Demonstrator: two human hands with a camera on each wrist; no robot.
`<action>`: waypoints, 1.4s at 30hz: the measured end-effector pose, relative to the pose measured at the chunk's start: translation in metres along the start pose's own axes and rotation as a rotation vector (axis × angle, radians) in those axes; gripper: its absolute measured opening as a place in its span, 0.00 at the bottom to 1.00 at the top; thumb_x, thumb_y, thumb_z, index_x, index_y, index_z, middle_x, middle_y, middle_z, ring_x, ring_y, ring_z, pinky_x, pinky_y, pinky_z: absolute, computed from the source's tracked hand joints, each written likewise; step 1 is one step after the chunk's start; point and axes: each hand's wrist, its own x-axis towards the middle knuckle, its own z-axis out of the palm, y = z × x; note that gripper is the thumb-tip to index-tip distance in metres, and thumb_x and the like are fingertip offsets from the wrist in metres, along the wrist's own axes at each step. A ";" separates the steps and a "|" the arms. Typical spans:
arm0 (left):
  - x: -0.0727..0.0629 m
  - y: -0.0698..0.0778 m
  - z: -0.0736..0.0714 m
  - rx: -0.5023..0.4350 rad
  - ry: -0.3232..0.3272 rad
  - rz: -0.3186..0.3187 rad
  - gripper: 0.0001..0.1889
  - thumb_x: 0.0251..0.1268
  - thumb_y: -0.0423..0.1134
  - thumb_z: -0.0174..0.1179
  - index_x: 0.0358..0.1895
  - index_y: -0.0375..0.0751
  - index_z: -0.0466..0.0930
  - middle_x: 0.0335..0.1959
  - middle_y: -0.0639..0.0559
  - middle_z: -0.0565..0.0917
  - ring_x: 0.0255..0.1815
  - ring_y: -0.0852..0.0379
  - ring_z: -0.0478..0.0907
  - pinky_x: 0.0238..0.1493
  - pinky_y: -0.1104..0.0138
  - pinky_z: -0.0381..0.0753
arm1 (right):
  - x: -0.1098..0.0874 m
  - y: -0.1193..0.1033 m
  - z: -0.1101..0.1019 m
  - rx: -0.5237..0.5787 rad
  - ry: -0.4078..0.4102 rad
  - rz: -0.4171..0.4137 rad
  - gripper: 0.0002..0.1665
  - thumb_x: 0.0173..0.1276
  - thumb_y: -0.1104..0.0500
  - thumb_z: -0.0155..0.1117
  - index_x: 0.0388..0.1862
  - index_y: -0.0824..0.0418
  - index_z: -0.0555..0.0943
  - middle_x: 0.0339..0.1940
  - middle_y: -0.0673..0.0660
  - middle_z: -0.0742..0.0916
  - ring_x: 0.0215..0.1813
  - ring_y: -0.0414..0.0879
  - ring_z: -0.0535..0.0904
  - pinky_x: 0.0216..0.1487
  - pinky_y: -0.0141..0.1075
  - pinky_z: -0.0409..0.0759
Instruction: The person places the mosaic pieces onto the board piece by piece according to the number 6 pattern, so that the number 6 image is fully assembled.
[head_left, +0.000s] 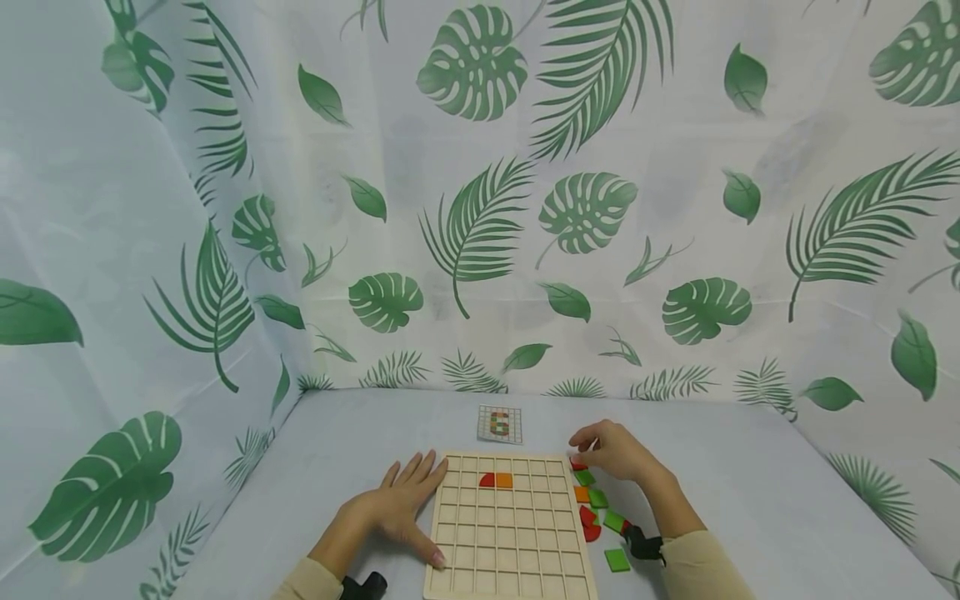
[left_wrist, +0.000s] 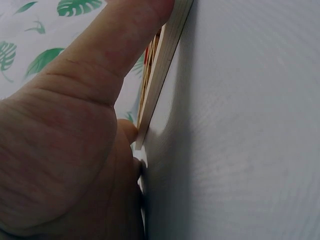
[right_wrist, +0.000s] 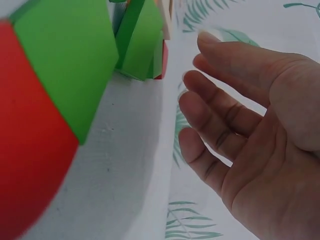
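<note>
A pale wooden grid board [head_left: 491, 542] lies on the table, with a red quarter-round piece [head_left: 487, 480] and an orange square [head_left: 504, 480] side by side in one upper row. My left hand [head_left: 397, 507] spreads its fingers along the board's left side, thumb at the lower left edge; the left wrist view shows the thumb [left_wrist: 100, 60] against the wooden rim. Over the board's upper right corner hovers my right hand [head_left: 618, 450], just above a red piece [head_left: 578, 463]. Its fingers are loosely bent, with nothing held between them in the right wrist view.
Several loose pieces lie right of the board, among them a green square [head_left: 617, 559], an orange square [head_left: 582, 494] and red rounded pieces [head_left: 588, 518]. A small pattern card [head_left: 499, 424] lies behind the board. Leaf-printed cloth [head_left: 480, 250] hangs around the table.
</note>
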 end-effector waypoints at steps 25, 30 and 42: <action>0.000 0.001 -0.001 0.005 -0.011 0.007 0.76 0.37 0.76 0.76 0.87 0.49 0.39 0.88 0.41 0.37 0.88 0.39 0.32 0.83 0.37 0.32 | 0.002 0.002 0.011 -0.068 0.030 0.004 0.10 0.61 0.67 0.78 0.29 0.57 0.83 0.26 0.48 0.82 0.31 0.44 0.75 0.34 0.37 0.76; -0.001 0.000 -0.001 0.004 0.000 0.019 0.77 0.37 0.76 0.76 0.87 0.49 0.38 0.88 0.40 0.37 0.88 0.38 0.32 0.83 0.36 0.32 | 0.002 0.000 0.006 -0.040 0.048 0.027 0.09 0.62 0.65 0.77 0.30 0.56 0.85 0.26 0.48 0.83 0.31 0.44 0.76 0.33 0.36 0.75; -0.002 0.002 0.000 0.007 0.006 0.019 0.76 0.38 0.75 0.77 0.87 0.49 0.38 0.88 0.41 0.37 0.88 0.39 0.32 0.83 0.37 0.32 | 0.006 -0.008 0.008 0.079 0.024 -0.142 0.04 0.70 0.66 0.70 0.35 0.59 0.84 0.28 0.50 0.85 0.32 0.44 0.78 0.34 0.31 0.79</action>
